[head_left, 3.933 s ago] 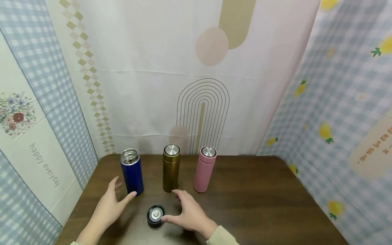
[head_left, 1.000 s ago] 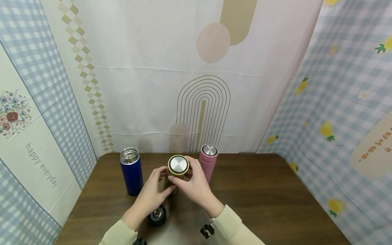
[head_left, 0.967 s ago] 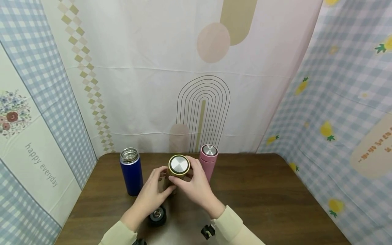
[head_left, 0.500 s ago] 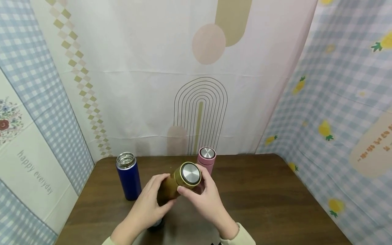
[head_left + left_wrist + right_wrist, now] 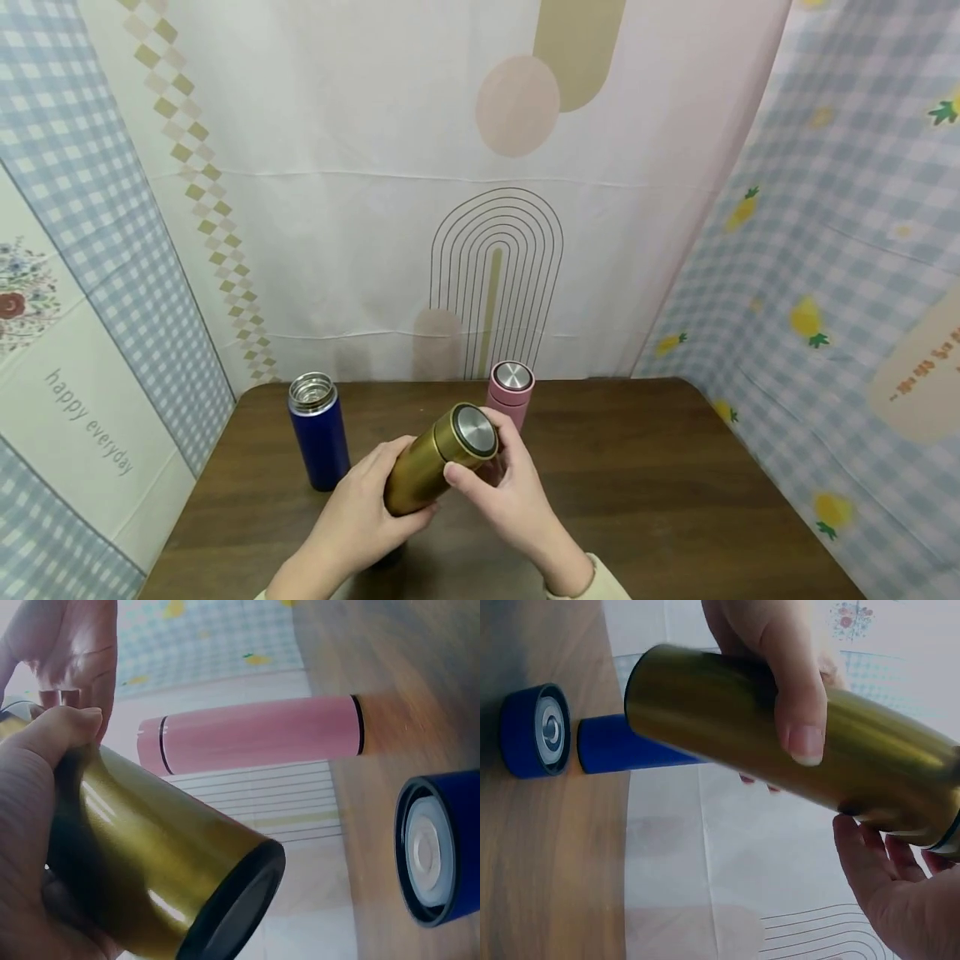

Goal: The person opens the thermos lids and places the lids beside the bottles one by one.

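Note:
A gold thermos (image 5: 420, 475) is tilted in mid-air, lid end up and to the right, its silver-topped lid on. My left hand (image 5: 352, 521) grips it round the body, thumb along the near side. At the lid end my right hand (image 5: 517, 492) holds it between thumb and fingers. The dark base of the gold thermos shows in the left wrist view. Below the left hand, a blue screw lid (image 5: 536, 731) lies upturned on the table, nearly hidden in the head view.
An open blue thermos (image 5: 320, 442) stands upright at the left of the brown wooden table (image 5: 637, 500), its steel mouth bare. Behind my right hand stands a capped pink thermos (image 5: 508, 398). Patterned cloths (image 5: 360, 208) hang round the back and sides.
At first both hands were apart and the gold thermos stood on the table. Both hands took hold and raised it; since then it has tipped further, lid to the right.

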`<state>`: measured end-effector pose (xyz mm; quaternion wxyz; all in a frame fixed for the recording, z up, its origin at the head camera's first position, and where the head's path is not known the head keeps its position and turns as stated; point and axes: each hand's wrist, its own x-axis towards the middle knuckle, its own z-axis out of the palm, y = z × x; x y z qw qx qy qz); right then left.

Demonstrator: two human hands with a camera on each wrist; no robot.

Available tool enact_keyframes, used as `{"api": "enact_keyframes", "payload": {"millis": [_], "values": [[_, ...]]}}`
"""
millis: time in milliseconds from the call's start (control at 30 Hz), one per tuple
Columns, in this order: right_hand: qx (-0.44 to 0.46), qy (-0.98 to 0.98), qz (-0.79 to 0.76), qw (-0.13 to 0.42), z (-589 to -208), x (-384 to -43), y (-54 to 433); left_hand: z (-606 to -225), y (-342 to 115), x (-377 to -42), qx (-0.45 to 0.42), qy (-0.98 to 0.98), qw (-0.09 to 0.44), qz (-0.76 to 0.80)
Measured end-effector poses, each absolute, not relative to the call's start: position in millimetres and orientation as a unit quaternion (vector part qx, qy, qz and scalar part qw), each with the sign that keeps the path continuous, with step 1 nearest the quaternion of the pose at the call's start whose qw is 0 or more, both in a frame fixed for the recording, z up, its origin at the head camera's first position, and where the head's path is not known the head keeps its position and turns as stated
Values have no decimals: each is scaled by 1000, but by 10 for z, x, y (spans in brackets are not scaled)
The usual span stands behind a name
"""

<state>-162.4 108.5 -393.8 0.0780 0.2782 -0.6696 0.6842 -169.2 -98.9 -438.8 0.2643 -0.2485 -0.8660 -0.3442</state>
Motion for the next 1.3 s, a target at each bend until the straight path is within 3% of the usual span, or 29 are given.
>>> {"api": "enact_keyframes", "payload": {"millis": [233,500,1300], "values": [[196,-717,667,54,-3916,-1615,1106,-4337,-1001,-1688,-256,-864,334,-276],[170,-738,647,89,-3946,-1637,1121,-4337,-1026,-1670,-243,-867,382,-208],[98,-743,658,71,-3929,-1666,1118,-4339,-1033,-1630,-238,-869,379,-209]]}}
